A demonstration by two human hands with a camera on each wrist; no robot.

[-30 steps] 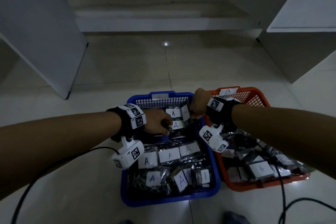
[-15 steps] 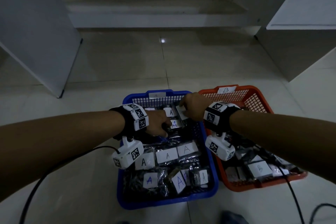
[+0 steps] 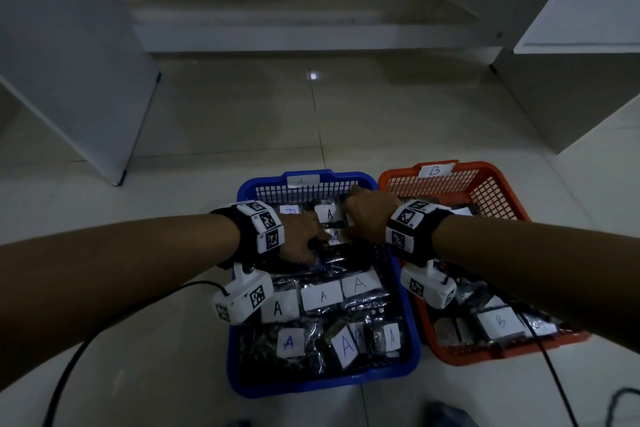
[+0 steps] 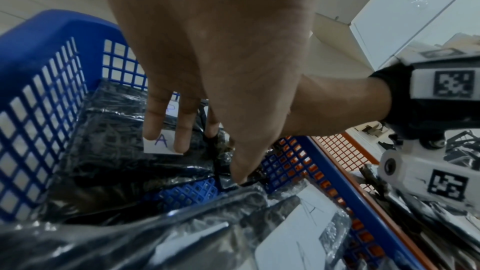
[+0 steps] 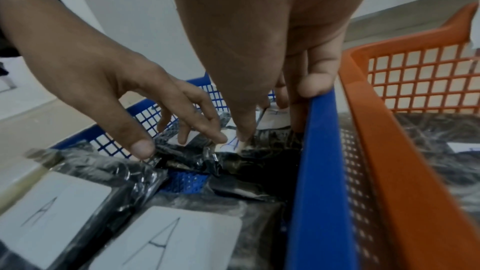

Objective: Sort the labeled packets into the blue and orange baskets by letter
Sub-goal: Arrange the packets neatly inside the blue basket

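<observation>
The blue basket (image 3: 322, 386), tagged A, holds several dark packets with white A labels. The orange basket (image 3: 398, 174), tagged B, stands touching its right side and holds B packets (image 3: 498, 321). Both hands are down in the far end of the blue basket. My left hand (image 3: 304, 236) (image 4: 210, 159) lies with nearly straight fingers on an A packet (image 4: 162, 145), its thumb touching a packet's edge. My right hand (image 3: 363, 218) (image 5: 270, 128) curls thumb and fingers around a labeled packet (image 5: 272, 115) in the far right corner; its little finger touches the blue rim.
The baskets sit on a pale tiled floor (image 3: 242, 121). A white cabinet panel (image 3: 69, 62) stands at the left, another cabinet (image 3: 571, 62) at the right, and a step runs along the back. Black cables (image 3: 104, 322) trail from both wrists.
My right hand has come down from above the basket rim, bringing its packet into the far right corner of the blue basket. My left hand has barely moved.
</observation>
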